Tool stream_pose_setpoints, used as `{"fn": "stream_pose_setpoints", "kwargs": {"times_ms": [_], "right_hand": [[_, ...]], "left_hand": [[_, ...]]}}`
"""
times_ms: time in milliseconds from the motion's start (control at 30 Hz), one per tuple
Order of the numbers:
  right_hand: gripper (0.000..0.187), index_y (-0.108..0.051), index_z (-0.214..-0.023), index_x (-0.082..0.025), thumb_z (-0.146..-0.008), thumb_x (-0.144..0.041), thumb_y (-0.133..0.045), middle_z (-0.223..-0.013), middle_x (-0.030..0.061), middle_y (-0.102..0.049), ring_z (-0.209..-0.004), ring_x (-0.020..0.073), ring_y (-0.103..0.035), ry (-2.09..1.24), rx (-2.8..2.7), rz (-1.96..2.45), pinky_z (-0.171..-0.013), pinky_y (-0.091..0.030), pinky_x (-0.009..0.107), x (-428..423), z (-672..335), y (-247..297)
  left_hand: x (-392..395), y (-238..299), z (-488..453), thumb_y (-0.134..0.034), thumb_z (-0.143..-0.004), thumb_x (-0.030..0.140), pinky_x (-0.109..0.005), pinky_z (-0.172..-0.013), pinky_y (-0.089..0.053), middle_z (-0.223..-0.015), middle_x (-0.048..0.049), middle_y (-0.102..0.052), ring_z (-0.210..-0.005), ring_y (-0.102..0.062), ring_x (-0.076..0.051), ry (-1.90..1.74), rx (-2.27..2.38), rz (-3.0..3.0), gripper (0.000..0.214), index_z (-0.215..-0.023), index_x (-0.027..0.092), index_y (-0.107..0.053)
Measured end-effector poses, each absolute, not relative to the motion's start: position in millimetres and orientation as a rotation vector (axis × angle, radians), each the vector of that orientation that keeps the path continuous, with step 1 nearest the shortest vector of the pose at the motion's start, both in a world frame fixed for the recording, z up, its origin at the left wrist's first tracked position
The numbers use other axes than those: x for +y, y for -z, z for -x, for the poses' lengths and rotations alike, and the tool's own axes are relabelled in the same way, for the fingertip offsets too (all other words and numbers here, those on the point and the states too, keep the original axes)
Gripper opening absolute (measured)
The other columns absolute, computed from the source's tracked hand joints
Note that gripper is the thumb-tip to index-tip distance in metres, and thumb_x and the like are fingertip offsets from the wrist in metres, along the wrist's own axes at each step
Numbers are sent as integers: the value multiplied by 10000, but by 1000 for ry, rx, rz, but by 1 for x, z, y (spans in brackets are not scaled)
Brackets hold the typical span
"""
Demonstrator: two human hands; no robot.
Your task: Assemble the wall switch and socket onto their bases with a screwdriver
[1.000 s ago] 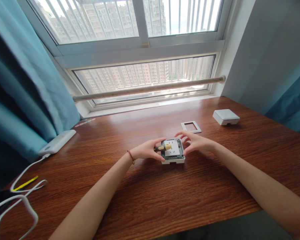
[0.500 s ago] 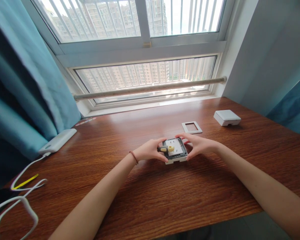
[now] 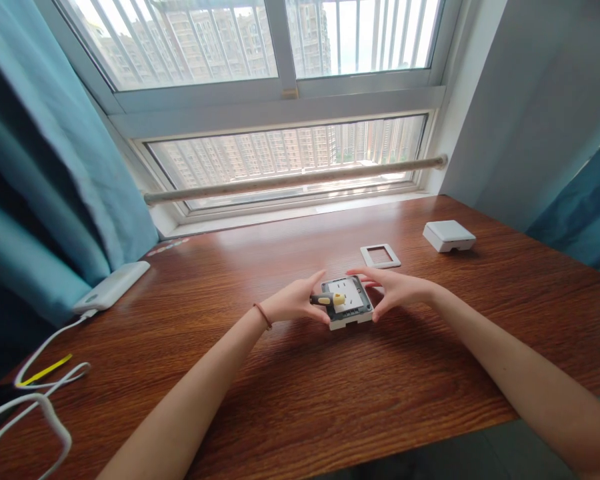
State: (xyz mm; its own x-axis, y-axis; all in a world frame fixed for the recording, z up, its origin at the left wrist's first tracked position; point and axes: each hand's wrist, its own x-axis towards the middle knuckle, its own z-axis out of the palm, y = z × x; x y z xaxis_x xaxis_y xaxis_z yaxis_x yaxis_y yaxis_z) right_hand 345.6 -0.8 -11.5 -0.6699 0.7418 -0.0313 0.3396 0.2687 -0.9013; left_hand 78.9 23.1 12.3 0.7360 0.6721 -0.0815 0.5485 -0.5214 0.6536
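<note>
A wall socket [image 3: 349, 310] with a white face, dark frame and white back box lies face up on the table between my hands. My left hand [image 3: 300, 299] is at its left side, thumb and index finger spread. From the gap between them sticks the black-and-yellow handle of what looks like a screwdriver [image 3: 325, 300], reaching over the socket; its other end is hidden in the hand. My right hand [image 3: 393, 288] curves round the right side, fingers at the far edge and thumb by the near corner.
Beyond the socket lies a square white frame [image 3: 381, 256]. Farther right stands another white box [image 3: 449, 235]. At the left are a white power strip [image 3: 112, 288] with a cable and a yellow stick [image 3: 45, 371]. The table's near edge [image 3: 395, 460] runs below my arms.
The view has shifted slightly. My left thumb and index finger have eased a little away from the socket's edge, and my right thumb has drawn back slightly from its corner.
</note>
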Motion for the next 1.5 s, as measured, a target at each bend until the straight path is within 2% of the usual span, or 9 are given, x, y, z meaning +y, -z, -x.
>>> {"fn": "stream_pose_setpoints", "kwargs": {"times_ms": [67, 167, 233, 300, 400, 500, 733, 1133, 1500], "right_hand": [[1050, -236, -1366, -275, -490, -301, -815, -1416, 79, -263, -1289, 253, -272, -1378, -2154, 980, -1072, -212, 386, -1, -346, 11], [1036, -211, -1381, -256, -529, -335, -797, -1431, 80, -237, -1314, 250, -208, -1361, -2141, 985, -1072, -209, 373, -1, -344, 13], [1026, -223, -1380, -236, -535, -359, -792, -1428, 88, -246, -1310, 252, -216, -1341, -2151, 995, -1067, -218, 365, 1, -343, 16], [1064, -226, -1381, -212, -503, -368, -806, -1422, 101, -255, -1301, 260, -235, -1309, -2184, 997, -1067, -214, 359, 2, -343, 20], [1092, -232, -1377, -182, -474, -370, -817, -1397, 118, -296, -1278, 267, -276, -1269, -2220, 999, -1060, -225, 359, 5, -343, 24], [1053, -239, -1369, -186, -499, -357, -807, -1363, 115, -350, -1249, 256, -325, -1285, -2201, 998, -1049, -241, 363, 6, -343, 26], [1000, -268, -1345, -216, -509, -317, -805, -1303, 86, -419, -1212, 252, -371, -1350, -2164, 957, -1024, -272, 372, 8, -344, 31], [978, -259, -1340, -200, -532, -332, -794, -1329, 93, -373, -1226, 253, -340, -1297, -2202, 947, -1027, -275, 364, 5, -343, 26], [986, -247, -1349, -192, -542, -360, -789, -1346, 97, -358, -1230, 255, -337, -1285, -2227, 926, -1035, -253, 367, 6, -343, 26]], "left_hand": [[24, -22, -74, -728, -562, 470, -228, -573, -366, -691, 19, -565, -635, -498, -145, -371, 933, -2176, 741, -1174, 149, -460], [21, -42, -73, -661, -689, 371, -211, -568, -367, -713, 11, -535, -618, -464, -99, -723, 878, -1922, 362, -958, 146, -569], [17, -55, -78, -631, -731, 282, -209, -603, -398, -735, 2, -542, -647, -492, -91, -943, 733, -1655, 239, -921, 146, -579], [13, -65, -88, -640, -719, 193, -227, -707, -438, -780, -12, -572, -754, -552, -107, -1080, 562, -1411, 185, -888, 142, -584], [12, -72, -108, -655, -691, 108, -318, -913, -412, -876, -33, -623, -946, -584, -162, -1137, 408, -1231, 158, -831, 137, -587], [16, -67, -128, -668, -686, 103, -400, -971, -380, -886, -35, -654, -962, -603, -191, -1097, 349, -1194, 173, -822, 145, -570], [17, -38, -142, -682, -689, 136, -412, -977, -377, -831, -24, -667, -889, -620, -161, -1026, 366, -1200, 187, -809, 155, -540], [14, -31, -139, -667, -710, 155, -403, -969, -372, -841, -27, -657, -891, -608, -160, -1032, 386, -1229, 167, -806, 159, -531], [12, -31, -140, -655, -728, 157, -358, -892, -422, -837, -22, -647, -879, -606, -160, -1034, 391, -1289, 185, -820, 161, -495]]}}
